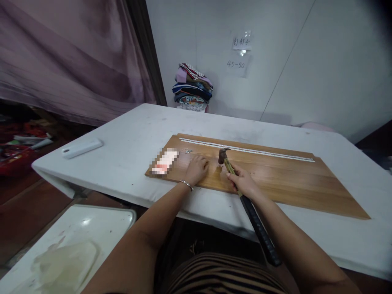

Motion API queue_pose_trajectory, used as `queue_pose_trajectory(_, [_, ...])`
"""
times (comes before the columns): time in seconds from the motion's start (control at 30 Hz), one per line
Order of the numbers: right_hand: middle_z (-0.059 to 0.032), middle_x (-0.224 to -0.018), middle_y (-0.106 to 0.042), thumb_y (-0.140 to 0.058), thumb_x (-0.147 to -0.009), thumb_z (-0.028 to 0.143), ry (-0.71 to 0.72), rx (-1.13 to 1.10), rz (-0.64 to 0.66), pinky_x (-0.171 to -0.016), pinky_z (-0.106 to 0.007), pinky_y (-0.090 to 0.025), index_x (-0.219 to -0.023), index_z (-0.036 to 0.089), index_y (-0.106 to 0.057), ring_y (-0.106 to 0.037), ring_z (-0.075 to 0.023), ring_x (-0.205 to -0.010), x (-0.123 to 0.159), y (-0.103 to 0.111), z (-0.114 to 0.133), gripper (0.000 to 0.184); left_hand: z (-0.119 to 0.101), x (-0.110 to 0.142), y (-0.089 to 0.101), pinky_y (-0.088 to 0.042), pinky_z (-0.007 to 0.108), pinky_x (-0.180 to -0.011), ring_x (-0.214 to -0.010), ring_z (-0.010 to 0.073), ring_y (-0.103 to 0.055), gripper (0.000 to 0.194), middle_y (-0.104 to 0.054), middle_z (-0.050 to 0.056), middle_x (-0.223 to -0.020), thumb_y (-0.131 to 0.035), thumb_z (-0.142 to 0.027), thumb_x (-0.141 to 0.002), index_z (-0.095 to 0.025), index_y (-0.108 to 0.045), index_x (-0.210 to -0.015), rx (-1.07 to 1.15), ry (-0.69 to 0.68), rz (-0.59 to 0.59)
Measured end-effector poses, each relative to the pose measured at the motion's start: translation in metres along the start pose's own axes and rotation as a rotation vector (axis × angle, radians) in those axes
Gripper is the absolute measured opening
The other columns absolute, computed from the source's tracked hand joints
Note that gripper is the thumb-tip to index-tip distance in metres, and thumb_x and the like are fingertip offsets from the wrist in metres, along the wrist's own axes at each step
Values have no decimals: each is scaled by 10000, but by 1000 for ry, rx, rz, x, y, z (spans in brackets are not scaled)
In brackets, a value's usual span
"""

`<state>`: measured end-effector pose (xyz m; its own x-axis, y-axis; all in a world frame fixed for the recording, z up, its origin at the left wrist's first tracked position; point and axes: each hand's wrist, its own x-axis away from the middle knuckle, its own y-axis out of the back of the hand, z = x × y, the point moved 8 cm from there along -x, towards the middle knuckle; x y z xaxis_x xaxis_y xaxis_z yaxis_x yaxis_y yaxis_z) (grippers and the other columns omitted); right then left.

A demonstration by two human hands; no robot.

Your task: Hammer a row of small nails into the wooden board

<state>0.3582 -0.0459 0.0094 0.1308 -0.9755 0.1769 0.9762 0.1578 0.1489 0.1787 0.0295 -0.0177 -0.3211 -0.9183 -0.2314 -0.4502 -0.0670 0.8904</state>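
A claw hammer with a rusty head and a black handle grip is in my right hand. My fingers are wrapped around its shaft well up toward the head, which is just above the wooden board. To the left, my left hand, with a bracelet at the wrist, rests on the same board, fingers loosely bent and nothing visible in them. Beyond it lie a few small metal nails. Small dark spots dot the board near the hammer head; they are too small to make out.
A white strip runs along the board's far side. A pixelated patch covers its left end. On the white-covered table lies a white handle-like object. A white stool stands at lower left; folded cloths are stacked behind.
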Motion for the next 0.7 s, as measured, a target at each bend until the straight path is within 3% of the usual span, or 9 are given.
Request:
queue_pose_trajectory(0.33, [89, -623, -506, -679, -768, 349, 18, -25, -29, -388, -250, -387, -1424, 147, -655, -435, -105, -422, 3, 3, 10, 687, 2, 0, -2, -495, 431, -1083, -1152, 280, -640, 230, -745, 136, -1116, -562, -171, -983, -176, -790, -958, -18, -11, -15])
queue_pose_trajectory(0.57, [118, -561, -450, -677, -771, 388, -1, -9, 14, -389, -241, -358, -1491, 127, -608, -395, -95, -384, 1, -1, 1, 769, 0, 1, 0, -502, 417, -1073, -1161, 273, -648, 229, -747, 128, -1136, -558, -183, -998, -185, -785, -965, -51, -6, -7])
queue_pose_trajectory(0.7, [97, -624, -488, -671, -767, 391, 9, -14, -6, -387, -245, -378, -1445, 143, -638, -417, -94, -411, 0, 0, 2, 723, 0, 0, 0, -508, 413, -1056, -1146, 270, -653, 239, -749, 127, -1119, -550, -186, -1005, -184, -781, -947, -54, -12, -8])
